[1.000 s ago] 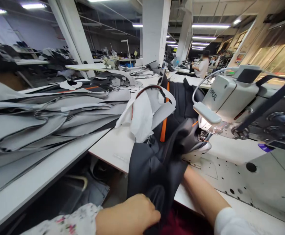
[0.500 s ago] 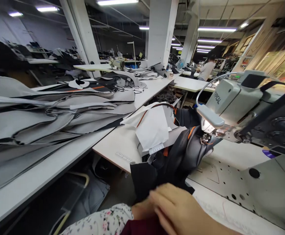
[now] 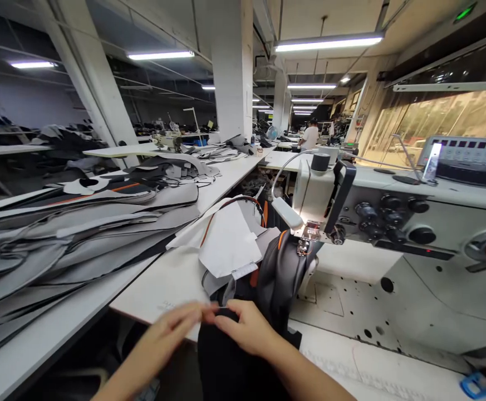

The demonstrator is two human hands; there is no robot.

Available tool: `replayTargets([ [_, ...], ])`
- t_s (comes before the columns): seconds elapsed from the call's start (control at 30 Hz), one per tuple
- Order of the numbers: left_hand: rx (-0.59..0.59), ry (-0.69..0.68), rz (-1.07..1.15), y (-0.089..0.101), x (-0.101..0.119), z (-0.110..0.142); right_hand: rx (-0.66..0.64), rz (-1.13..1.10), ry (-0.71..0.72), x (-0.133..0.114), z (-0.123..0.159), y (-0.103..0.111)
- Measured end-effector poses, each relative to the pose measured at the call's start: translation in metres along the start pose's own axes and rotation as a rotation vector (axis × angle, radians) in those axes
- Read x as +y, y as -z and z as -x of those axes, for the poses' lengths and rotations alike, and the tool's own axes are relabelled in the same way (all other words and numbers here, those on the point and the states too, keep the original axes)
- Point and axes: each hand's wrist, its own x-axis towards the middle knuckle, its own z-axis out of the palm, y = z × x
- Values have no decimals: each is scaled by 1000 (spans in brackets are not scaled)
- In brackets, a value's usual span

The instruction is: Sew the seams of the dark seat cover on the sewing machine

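Black fabric (image 3: pixel 230 362) hangs over the table's front edge. My right hand (image 3: pixel 251 328) pinches its upper edge, thumb on the near side and fingers behind. Close on its left, my left hand (image 3: pixel 176 328) is slightly blurred, its fingertips closed at the same edge and almost touching the right thumb. The dark padded piece (image 3: pixel 282 273) with orange trim runs under the needle area of the sewing machine (image 3: pixel 309 223). Beside it lie a white panel (image 3: pixel 228 239) and a small white label (image 3: pixel 245 271).
Stacked grey fabric panels (image 3: pixel 101 239) cover the long table (image 3: pixel 29 348) on the left. To the right stand the machine's body (image 3: pixel 435 289) and a control panel (image 3: pixel 472 153). A blue object (image 3: pixel 476 385) sits at lower right. A person (image 3: pixel 310 135) stands far back.
My hands, crossed close to my body before, have come apart and now hold the black fabric's edge. The view has turned right, showing more of the machine.
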Motion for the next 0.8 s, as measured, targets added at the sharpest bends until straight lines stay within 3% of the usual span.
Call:
replayTargets([
  [0.07, 114, 209, 6, -2, -9, -32, -115, -70, -48, -1, 0, 7],
  [0.13, 181, 296, -34, -13, -13, -60, -228, -104, -125, -2, -3, 11],
  [0.27, 234, 350, -129, -39, -13, -95, -346, -58, -240, -4, -17, 15],
  [0.4, 242, 339, -177, -41, -13, -122, -380, 25, -250, -15, -34, 9],
  [0.47, 233, 371, -173, -36, -19, -140, -334, 19, -206, -24, -37, 2],
  [0.57, 258, 539, -160, -18, -37, -167, -196, -51, -120, -36, -21, -5],
  [0.7, 328, 732, -124, 19, -64, -197, 2, -188, -63, -28, 34, 5],
  [0.8, 369, 731, -75, 38, -69, -210, 88, -189, 121, -7, 76, 21],
])
